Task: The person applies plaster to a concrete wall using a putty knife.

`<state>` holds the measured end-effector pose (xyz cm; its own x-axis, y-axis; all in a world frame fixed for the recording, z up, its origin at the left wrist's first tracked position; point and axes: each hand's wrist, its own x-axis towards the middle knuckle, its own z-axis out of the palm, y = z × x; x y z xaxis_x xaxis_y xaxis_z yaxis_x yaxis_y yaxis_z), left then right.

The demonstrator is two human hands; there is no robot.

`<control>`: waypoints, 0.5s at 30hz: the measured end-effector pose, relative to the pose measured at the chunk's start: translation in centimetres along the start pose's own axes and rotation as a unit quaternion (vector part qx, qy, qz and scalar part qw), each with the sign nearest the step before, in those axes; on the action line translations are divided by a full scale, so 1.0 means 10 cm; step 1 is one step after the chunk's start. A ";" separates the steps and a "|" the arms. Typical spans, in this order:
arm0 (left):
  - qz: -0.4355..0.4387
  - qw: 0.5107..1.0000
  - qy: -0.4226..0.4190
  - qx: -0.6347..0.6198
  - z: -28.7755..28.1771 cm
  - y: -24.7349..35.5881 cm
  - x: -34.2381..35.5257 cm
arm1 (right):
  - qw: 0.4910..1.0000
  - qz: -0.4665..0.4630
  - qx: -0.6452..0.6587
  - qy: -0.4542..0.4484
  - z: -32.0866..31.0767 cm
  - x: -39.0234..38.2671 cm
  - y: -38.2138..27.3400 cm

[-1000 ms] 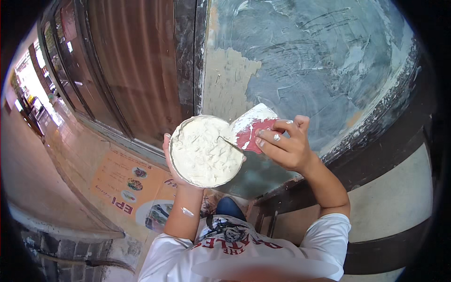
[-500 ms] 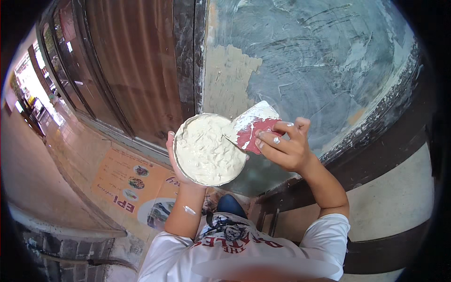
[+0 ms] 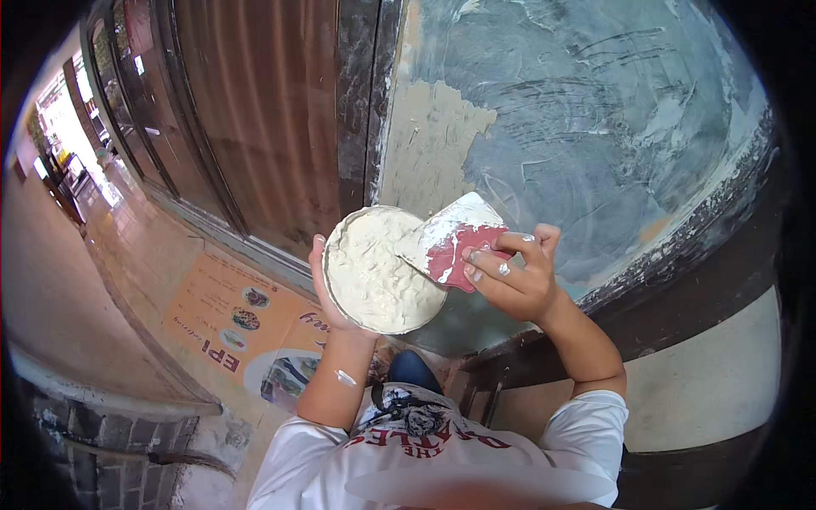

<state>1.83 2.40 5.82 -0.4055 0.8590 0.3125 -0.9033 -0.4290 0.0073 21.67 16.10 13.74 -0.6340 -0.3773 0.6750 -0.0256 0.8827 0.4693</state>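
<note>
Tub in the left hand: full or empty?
The tub looks nearly full: pale paste lies close to its rim. Depth beneath: cannot tell.

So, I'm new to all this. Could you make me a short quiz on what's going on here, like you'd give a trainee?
1. Multiple choice. What is the left grip doing? A) hanging loose at the person's side; B) supporting the round container; C) pressing on the wall.
2. True or false: the red scraper is perfectly clean.
3. Fill the gap: the scraper is held in the ____ grip.

Key:
1. B; the container is full of pale paste.
2. False: white smears coat much of it.
3. Right: the right grip has it by its red part.
</note>
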 end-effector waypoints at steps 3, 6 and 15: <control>0.005 1.000 0.014 0.016 -0.04 0.01 0.02 | 1.000 0.011 -0.004 -0.002 -0.02 0.00 0.00; 0.010 1.000 0.018 0.008 -0.07 0.01 0.02 | 1.000 0.025 -0.012 -0.001 -0.03 -0.01 0.02; -0.018 0.996 0.069 0.046 -0.19 -0.01 0.07 | 0.984 0.160 -0.072 0.034 -0.08 0.04 0.52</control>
<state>1.36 3.52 4.24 -0.3950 0.9014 0.1775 -0.9031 -0.4164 0.1048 21.88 20.29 16.90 -0.5385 -0.1091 0.8355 0.2799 0.9121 0.2995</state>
